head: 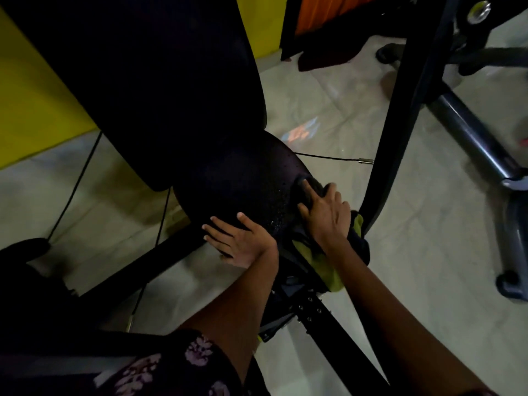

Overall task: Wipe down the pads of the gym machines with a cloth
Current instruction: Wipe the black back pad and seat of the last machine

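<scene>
A black padded seat point(243, 178) of a gym machine fills the centre, with a tall black back pad point(160, 75) rising behind it. Small water drops speckle the seat's right side. My right hand point(325, 212) presses a dark and yellow-green cloth point(328, 267) flat against the seat's right edge, fingers spread over it. My left hand point(240, 238) lies flat on the seat's front edge, fingers apart, holding nothing.
A curved black frame bar point(400, 115) stands just right of the cloth. Steel cables point(334, 158) run across the grey floor point(414, 267). A second machine's base tubes point(471, 138) lie at the right. A black frame beam point(343, 338) with bolt holes runs toward me. A yellow wall point(28, 104) is at the left.
</scene>
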